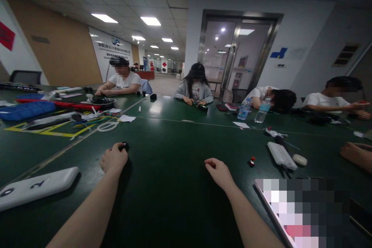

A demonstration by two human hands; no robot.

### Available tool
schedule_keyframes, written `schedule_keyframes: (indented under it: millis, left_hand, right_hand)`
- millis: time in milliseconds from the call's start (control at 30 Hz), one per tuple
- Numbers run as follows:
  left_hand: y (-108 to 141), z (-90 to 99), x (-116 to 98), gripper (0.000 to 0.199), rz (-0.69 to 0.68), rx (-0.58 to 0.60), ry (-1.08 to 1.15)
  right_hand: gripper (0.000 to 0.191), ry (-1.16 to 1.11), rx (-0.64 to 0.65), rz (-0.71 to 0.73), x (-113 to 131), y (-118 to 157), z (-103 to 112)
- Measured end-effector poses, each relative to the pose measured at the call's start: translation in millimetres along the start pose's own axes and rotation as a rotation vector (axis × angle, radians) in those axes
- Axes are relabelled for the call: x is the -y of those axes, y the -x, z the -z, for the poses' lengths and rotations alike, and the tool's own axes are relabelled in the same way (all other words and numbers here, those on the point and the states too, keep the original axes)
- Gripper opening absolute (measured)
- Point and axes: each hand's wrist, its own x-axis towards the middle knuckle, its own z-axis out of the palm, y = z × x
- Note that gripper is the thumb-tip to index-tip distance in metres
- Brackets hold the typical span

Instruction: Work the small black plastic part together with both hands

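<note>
My left hand [114, 159] rests on the dark green table [168, 186], its fingers closed round a small black object [124, 146]. Only part of that object shows past the fingertips, so its kind is unclear. Farther right, my right hand [218, 171] lies on the tabletop with its fingers drawn together, and nothing shows in them. A small red and black piece [251, 161] lies to the right of that hand. At the left, nearer to me than my left hand, is a long white device [40, 186] with dark marks on it.
A blue tray [27, 111], cables [84, 121] and a white coil [107, 126] crowd the left. At right stand two water bottles [244, 109], near a white power bank [281, 155] and a pixelated screen [302, 213]. Several people sit around; another person's hand [356, 155] reaches in from the right.
</note>
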Motion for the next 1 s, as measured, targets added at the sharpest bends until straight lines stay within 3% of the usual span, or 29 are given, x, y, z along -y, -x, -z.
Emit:
schedule_keyframes:
  millis: [667,767,867,933,1000]
  left_hand:
    - [2,4.4,-3,0.039,0.004,0.018,-0.016]
    - [2,5.3,-3,0.039,0.009,0.015,-0.009]
    - [2,4.4,-3,0.039,-0.003,0.005,0.004]
    - [2,3.8,-3,0.039,-0.005,0.001,0.009]
    - [3,3.6,-4,0.038,0.002,-0.003,0.005]
  right_hand:
    - [0.030,0.046,0.029,-0.015,2,0,2]
    - [0.033,0.081,0.063,-0.003,9,10,8]
    - [0.035,0.101,0.117,0.061,19,38,18]
    - [0.038,0.058,-0.014,0.095,16,66,28]
    - [0.046,0.041,-0.285,0.088,-4,97,42]
